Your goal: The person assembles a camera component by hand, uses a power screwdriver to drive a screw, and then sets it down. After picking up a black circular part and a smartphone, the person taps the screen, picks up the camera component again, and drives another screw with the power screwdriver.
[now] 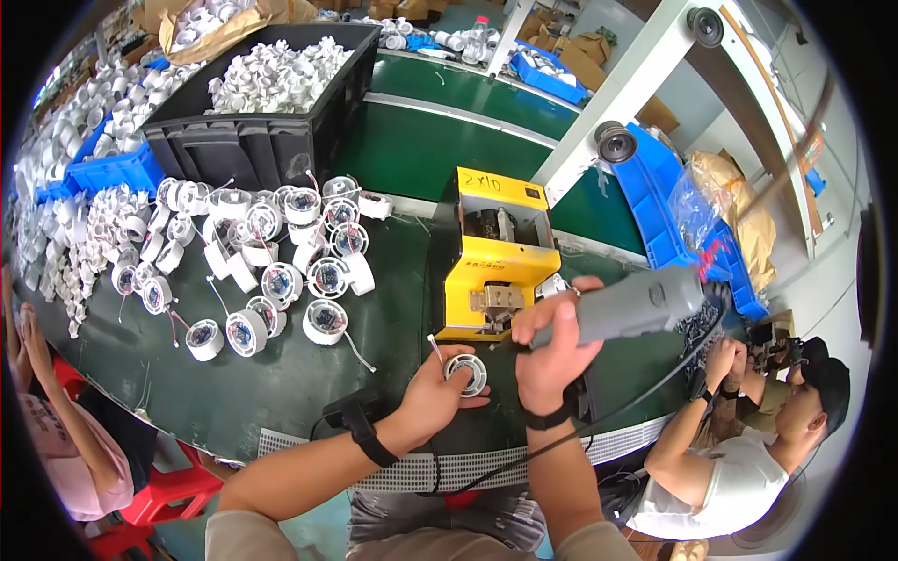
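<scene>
Near the front edge of the dark green table, my left hand (pixel 432 395) grips a round white housing (pixel 477 378), ring side up, with a short wire sticking out beside the fingers. My right hand (pixel 552 363) is wrapped round a grey power screwdriver (pixel 645 304), which lies nearly level, its rear end to the right. Fingers hide the screwdriver's tip, close to the front of a yellow and black screw feeder (pixel 502 269). Left of the feeder lie several loose white housings (pixel 325 321) with circuit boards and wires.
A large black crate (pixel 234 148) full of small white parts stands at the back left, beside a blue bin (pixel 114 172) and heaped white parts. Blue trays (pixel 645 178) line the right. A black cord (pixel 629 391) crosses near my right forearm. Co-workers sit on both sides.
</scene>
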`<control>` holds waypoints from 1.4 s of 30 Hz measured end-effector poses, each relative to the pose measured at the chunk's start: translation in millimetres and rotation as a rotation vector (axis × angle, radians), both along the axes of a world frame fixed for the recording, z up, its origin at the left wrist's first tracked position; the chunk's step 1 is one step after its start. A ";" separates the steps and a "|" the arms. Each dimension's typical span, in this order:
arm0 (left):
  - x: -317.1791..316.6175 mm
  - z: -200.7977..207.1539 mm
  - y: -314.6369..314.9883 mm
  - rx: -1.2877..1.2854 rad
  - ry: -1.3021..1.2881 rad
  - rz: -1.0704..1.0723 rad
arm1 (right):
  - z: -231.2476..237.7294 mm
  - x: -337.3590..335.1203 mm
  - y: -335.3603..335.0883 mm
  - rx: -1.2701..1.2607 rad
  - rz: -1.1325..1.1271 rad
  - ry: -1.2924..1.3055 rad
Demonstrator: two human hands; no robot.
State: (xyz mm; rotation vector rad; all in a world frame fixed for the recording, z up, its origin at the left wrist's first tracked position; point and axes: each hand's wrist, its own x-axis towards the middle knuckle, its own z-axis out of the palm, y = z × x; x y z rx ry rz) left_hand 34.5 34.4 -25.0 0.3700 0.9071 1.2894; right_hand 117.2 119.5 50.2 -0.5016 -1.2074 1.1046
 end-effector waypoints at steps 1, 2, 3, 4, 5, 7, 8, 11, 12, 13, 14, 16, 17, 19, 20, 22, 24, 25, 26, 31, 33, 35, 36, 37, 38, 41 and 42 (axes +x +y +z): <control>-0.6 -0.6 -0.4 -0.003 -0.008 0.007 | -0.9 2.9 -7.0 -0.003 0.002 -0.004; -0.9 -0.4 0.4 0.004 -0.015 0.014 | -1.2 5.0 -14.5 -0.007 0.015 0.011; -0.9 -0.3 0.7 -0.001 -0.017 0.014 | -3.0 6.9 -21.1 -0.012 0.023 0.027; -0.9 -0.1 0.9 0.001 -0.014 0.017 | -5.9 8.7 -25.5 -0.005 0.033 0.018; -1.1 -0.2 1.2 0.003 -0.011 0.022 | -8.9 9.1 -28.0 -0.010 0.033 0.017; -1.2 1.2 1.8 -0.006 -0.025 0.017 | -12.9 8.9 -31.8 -0.013 0.063 0.001; -0.6 2.2 1.7 -0.009 -0.017 0.018 | -13.6 8.4 -33.6 -0.044 0.068 0.010; 0.6 -0.7 0.7 0.004 -0.012 0.039 | -15.5 6.8 -34.5 -0.034 0.097 -0.008; 1.6 -2.1 0.3 0.023 -0.020 0.049 | -16.7 7.0 -34.7 -0.038 0.100 -0.007; 2.0 -2.3 0.0 0.018 -0.019 0.053 | -18.0 7.6 -34.6 -0.040 0.103 -0.022; 2.1 -2.1 0.4 0.020 -0.016 0.054 | -19.2 7.6 -34.8 -0.041 0.105 -0.037; 2.1 -1.8 0.8 0.019 -0.013 0.055 | -17.2 6.1 -36.7 -0.061 0.114 0.003; 2.0 -1.8 0.6 0.024 -0.008 0.057 | -16.7 5.2 -37.5 -0.076 0.120 0.043; 2.1 -2.5 0.5 0.023 -0.003 0.061 | -18.0 3.6 -37.8 -0.088 0.123 0.045; 2.0 -3.3 0.2 0.021 0.005 0.063 | -19.2 2.8 -38.2 -0.096 0.124 0.046; 1.1 -3.5 0.1 0.023 0.004 0.062 | -24.6 2.4 -37.3 -0.070 0.113 -0.020; 0.2 -1.8 -0.1 0.026 -0.004 0.052 | -28.4 2.3 -36.6 -0.048 0.106 -0.081; 0.5 -1.8 0.6 0.022 -0.003 0.054 | -29.2 2.4 -36.3 -0.048 0.115 -0.072; 1.0 -2.0 1.5 0.020 0.007 0.056 | -30.0 2.7 -35.9 -0.048 0.122 -0.062; 4.3 6.2 4.3 0.036 0.065 0.033 | -33.8 6.9 -32.6 -0.025 0.197 -0.054; 3.0 12.0 2.5 0.022 0.076 0.041 | -35.4 7.9 -34.9 -0.015 0.232 -0.109; -6.8 3.8 1.1 0.066 0.137 -0.050 | -34.8 16.5 -33.7 0.077 0.300 -0.297; -19.0 9.6 0.0 0.061 0.326 -0.159 | -33.4 19.1 -30.5 0.100 0.278 -0.290; -29.8 19.4 -1.8 0.060 0.514 -0.265 | -30.8 23.4 -26.2 0.087 0.395 -0.175; -40.8 44.3 -3.3 0.068 0.766 -0.309 | -31.3 32.0 -20.4 0.073 0.505 -0.062; -83.9 61.0 -11.9 0.133 1.461 0.049 | -24.7 81.5 24.5 0.062 0.017 -0.348; -98.1 58.7 -18.3 0.151 1.615 0.247 | -22.0 95.2 38.1 0.153 -0.225 -0.637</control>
